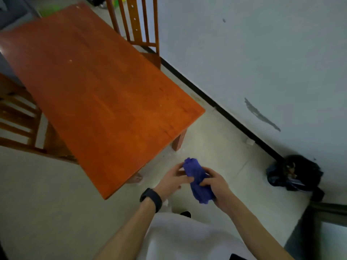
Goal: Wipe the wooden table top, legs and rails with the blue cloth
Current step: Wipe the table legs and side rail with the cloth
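The blue cloth (197,180) is bunched into a roll and held in front of me, off the near right corner of the wooden table (97,94). My right hand (216,186) grips its lower part with curled fingers. My left hand (172,179), with a black band on the wrist, pinches the cloth's upper left side. Two table legs show under the near end, one (179,140) at the right corner and one (136,178) partly hidden below the near edge. The rails are hidden under the top.
A wooden chair (139,25) stands between the table's far right side and the white wall (262,53). Another chair (20,121) is at the table's left. A black bag (294,175) lies on the floor by the wall, right.
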A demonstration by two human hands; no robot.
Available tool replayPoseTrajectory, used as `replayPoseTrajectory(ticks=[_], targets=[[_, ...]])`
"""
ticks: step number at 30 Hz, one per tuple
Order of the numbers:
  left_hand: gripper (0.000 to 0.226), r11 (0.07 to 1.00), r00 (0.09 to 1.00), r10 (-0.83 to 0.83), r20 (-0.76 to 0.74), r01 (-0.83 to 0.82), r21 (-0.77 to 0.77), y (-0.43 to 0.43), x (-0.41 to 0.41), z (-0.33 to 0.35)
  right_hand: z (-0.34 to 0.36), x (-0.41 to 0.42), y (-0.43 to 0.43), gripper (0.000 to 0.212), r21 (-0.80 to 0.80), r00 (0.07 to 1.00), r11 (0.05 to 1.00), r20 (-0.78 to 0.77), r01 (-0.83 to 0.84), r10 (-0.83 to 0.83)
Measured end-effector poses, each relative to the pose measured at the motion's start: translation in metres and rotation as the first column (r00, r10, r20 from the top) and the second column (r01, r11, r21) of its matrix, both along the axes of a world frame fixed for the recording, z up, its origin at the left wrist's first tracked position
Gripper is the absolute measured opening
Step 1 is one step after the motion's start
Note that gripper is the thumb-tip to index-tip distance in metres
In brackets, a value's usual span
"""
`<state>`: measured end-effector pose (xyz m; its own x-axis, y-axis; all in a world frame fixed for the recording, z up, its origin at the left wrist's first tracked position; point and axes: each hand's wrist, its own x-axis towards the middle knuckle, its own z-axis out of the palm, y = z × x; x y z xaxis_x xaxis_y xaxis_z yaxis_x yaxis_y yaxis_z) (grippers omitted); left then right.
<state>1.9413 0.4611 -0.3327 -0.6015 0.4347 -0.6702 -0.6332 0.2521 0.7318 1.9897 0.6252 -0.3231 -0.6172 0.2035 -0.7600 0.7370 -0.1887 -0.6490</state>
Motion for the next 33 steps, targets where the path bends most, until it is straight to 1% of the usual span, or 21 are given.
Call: replayPoseTrajectory(ticks=[1, 2, 4, 6, 7, 9, 11, 12, 14, 16, 17, 19, 22, 25, 27, 29, 32, 33], targets=[[0.037, 0.999, 0.998, 0.047, 0.044, -0.048, 0.019, 0.011, -0.002, 0.0, 0.0, -0.002, 0.008, 0.046, -0.038, 0.999, 0.999, 0.023, 0.033, -0.033], [0.034, 0.995, 0.993, 0.101, 0.054, -0.102, 0.012, 0.021, -0.003, -0.003, 0.0, -0.004, 0.015, 0.044, -0.067, 0.998, 0.997, 0.038, 0.047, -0.044], [0.032, 0.978, 0.977, 0.206, 0.058, -0.204, -0.036, 0.035, -0.01, -0.013, -0.006, -0.007, 0.03, 0.049, -0.09, 0.999, 0.995, 0.047, 0.032, -0.028], [0.037, 0.964, 0.96, 0.264, 0.091, -0.258, -0.066, 0.048, -0.018, -0.024, -0.014, -0.011, 0.047, 0.056, -0.077, 1.0, 0.997, 0.02, -0.004, 0.006], [0.04, 0.959, 0.953, 0.279, 0.116, -0.272, -0.075, 0.055, -0.021, -0.029, -0.017, -0.013, 0.054, 0.056, -0.067, 0.999, 0.997, -0.011, -0.034, 0.034], [0.042, 0.959, 0.948, 0.281, 0.152, -0.27, -0.091, 0.071, -0.028, -0.038, -0.021, -0.016, 0.068, 0.043, 0.04, 0.989, 0.991, -0.067, -0.131, 0.134], [0.037, 0.951, 0.937, 0.303, 0.173, -0.288, -0.109, 0.091, -0.033, -0.044, -0.025, -0.019, 0.082, 0.031, 0.199, 0.972, 0.963, -0.108, -0.184, 0.208], [0.033, 0.948, 0.932, 0.314, 0.184, -0.296, -0.116, 0.103, -0.036, -0.045, -0.028, -0.022, 0.089, 0.033, 0.26, 0.963, 0.944, -0.118, -0.206, 0.242], [0.028, 0.947, 0.921, 0.319, 0.221, -0.304, -0.101, 0.125, -0.044, -0.047, -0.035, -0.031, 0.104, 0.042, 0.346, 0.945, 0.899, -0.087, -0.268, 0.315], [0.031, 0.952, 0.916, 0.307, 0.259, -0.3, -0.067, 0.145, -0.049, -0.047, -0.044, -0.037, 0.121, 0.048, 0.424, 0.917, 0.841, -0.055, -0.337, 0.395], [0.033, 0.954, 0.922, 0.301, 0.246, -0.292, -0.07, 0.152, -0.051, -0.048, -0.048, -0.04, 0.129, 0.051, 0.456, 0.896, 0.807, -0.043, -0.376, 0.442], [0.032, 0.941, 0.921, 0.336, 0.199, -0.321, -0.106, 0.169, -0.056, -0.051, -0.054, -0.047, 0.145, 0.056, 0.49, 0.843, 0.75, -0.054, -0.445, 0.536], [0.024, 0.918, 0.897, 0.392, 0.205, -0.369, -0.143, 0.196, -0.06, -0.049, -0.062, -0.057, 0.167, 0.059, 0.443, 0.772, 0.733, -0.131, -0.516, 0.622], [0.027, 0.882, 0.856, 0.467, 0.224, -0.433, -0.187, 0.223, -0.063, -0.06, -0.074, -0.071, 0.201, 0.057, 0.392, 0.711, 0.705, -0.159, -0.591, 0.685], [0.026, 0.838, 0.805, 0.544, 0.236, -0.505, -0.207, 0.244, -0.064, -0.071, -0.084, -0.088, 0.232, 0.053, 0.425, 0.606, 0.621, -0.19, -0.658, 0.772], [0.024, 0.801, 0.76, 0.597, 0.255, -0.551, -0.234, 0.267, -0.059, -0.078, -0.099, -0.104, 0.262, 0.051, 0.439, 0.495, 0.515, -0.168, -0.737, 0.852], [0.023, 0.794, 0.765, 0.6, 0.235, -0.533, -0.29, 0.295, -0.055, -0.093, -0.119, -0.118, 0.294, 0.052, 0.502, 0.312, 0.305, -0.073, -0.809, 0.947], [0.024, 0.792, 0.772, 0.597, 0.218, -0.523, -0.313, 0.3, -0.056, -0.101, -0.127, -0.124, 0.302, 0.052, 0.527, 0.271, 0.262, -0.062, -0.809, 0.96]])
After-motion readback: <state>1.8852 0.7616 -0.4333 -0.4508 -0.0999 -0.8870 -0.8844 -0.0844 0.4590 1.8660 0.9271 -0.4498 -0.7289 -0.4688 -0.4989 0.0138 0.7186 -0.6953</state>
